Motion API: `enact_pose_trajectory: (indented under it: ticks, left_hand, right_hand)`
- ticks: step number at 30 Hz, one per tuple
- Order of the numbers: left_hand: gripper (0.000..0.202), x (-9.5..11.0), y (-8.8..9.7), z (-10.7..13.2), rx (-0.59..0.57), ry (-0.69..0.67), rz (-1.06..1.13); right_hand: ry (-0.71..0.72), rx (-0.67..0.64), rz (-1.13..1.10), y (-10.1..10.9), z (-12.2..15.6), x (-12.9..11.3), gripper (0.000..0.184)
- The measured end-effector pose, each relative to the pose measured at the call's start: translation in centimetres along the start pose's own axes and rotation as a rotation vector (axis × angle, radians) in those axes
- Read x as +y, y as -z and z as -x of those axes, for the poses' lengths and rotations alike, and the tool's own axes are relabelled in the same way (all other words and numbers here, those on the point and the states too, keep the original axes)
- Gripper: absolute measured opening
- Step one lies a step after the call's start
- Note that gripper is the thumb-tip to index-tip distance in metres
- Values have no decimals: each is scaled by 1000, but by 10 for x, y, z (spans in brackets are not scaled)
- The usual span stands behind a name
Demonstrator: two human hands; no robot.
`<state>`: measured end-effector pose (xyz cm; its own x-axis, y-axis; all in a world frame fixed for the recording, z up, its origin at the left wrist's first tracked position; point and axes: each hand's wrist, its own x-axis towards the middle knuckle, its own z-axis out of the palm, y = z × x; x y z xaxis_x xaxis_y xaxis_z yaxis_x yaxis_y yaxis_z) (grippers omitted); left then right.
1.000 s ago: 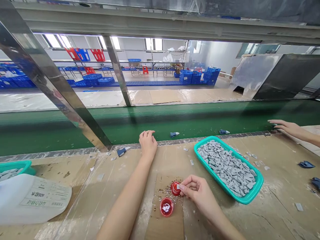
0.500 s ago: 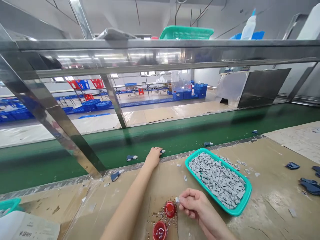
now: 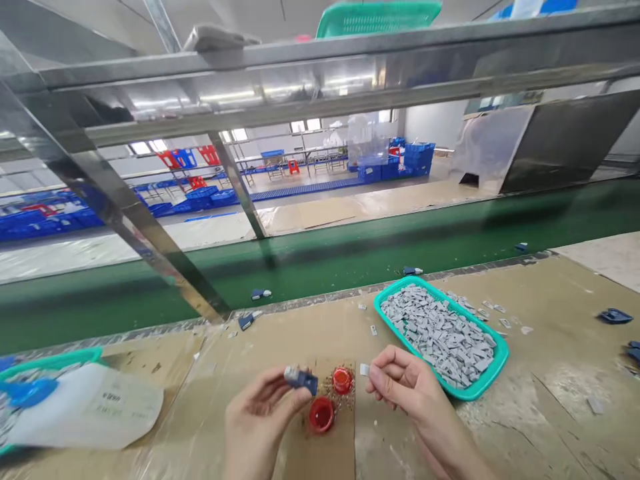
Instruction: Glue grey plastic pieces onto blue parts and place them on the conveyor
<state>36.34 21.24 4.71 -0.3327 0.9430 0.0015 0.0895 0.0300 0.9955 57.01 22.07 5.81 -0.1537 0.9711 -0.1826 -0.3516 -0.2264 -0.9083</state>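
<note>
Between the thumb and fingers of my left hand [image 3: 260, 413] is a small dark blue plastic part [image 3: 304, 381] with a light grey end. My right hand [image 3: 407, 387] pinches a small light grey plastic piece [image 3: 365, 369] by one end. Two small red cups lie between the hands on a strip of cardboard: the nearer cup [image 3: 321, 415] holds dark red liquid, and the farther red cup [image 3: 343, 380] stands close to the grey piece. Right of my right hand is a green basket [image 3: 477, 393] heaped with similar grey pieces.
A green conveyor belt [image 3: 320, 260] runs across behind the bench, with several blue parts [image 3: 261, 294] along its near edge. A white bottle [image 3: 100, 407] lies over another green basket [image 3: 75, 357] at left. A metal post [image 3: 150, 233] rises on the left.
My left hand has come back from the belt's edge to beside the red cups, now with the blue part. The right hand still pinches the grey piece. The view has tilted down.
</note>
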Motion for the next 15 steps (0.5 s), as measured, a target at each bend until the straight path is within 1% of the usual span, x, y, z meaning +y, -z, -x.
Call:
enact_pose_trajectory:
  ticks: [2, 3, 5, 7, 9, 12, 15]
  left_hand:
    - [34, -1, -4, 31, 108, 88, 136]
    - [33, -1, -8, 42, 153, 99, 180]
    - [30, 1, -19, 54, 215, 94, 239]
    - [29, 5, -29, 58, 234, 85, 266]
    - [29, 10, -35, 58, 226, 79, 264]
    - [27, 16, -37, 55, 197, 73, 233]
    - [28, 16, -38, 54, 179, 79, 236]
  right_hand:
    - [-33, -85, -11, -7, 7, 0, 36]
    - [-47, -125, -17, -9, 10, 1, 35]
    - [-60, -188, -14, -13, 13, 5, 34]
    - [-57, -233, 4, -13, 13, 9, 32]
    - [-52, -256, 26, -11, 12, 12, 30]
    - [-43, -254, 38, -8, 10, 12, 30]
    - [-43, -231, 28, -8, 9, 11, 30]
